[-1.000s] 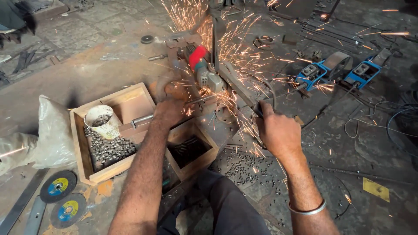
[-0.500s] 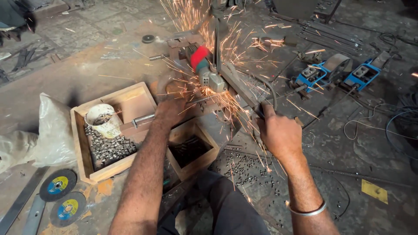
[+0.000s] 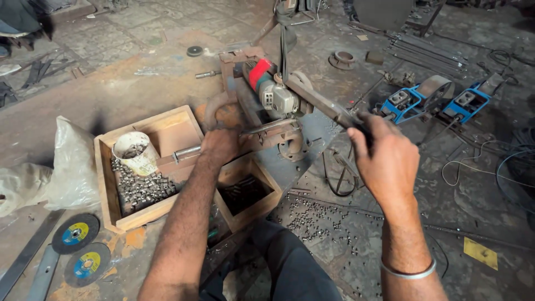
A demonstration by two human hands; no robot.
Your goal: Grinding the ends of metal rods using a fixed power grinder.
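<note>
A chop saw with a red and grey motor stands on the floor before me, its blade raised. My right hand is closed around the saw's long metal handle, lifted up. My left hand rests low at the saw's clamp, gripping a thin metal rod fed under the blade. No sparks fly.
A wooden box at left holds several small cut metal pieces and a white cup. A smaller wooden box sits under the saw. Cutting discs lie bottom left, a plastic bag beside the box. Blue machines stand at right.
The sparks have stopped. My right hand has raised the saw handle, lifting the blade off the rod. My left hand stays at the clamp.
</note>
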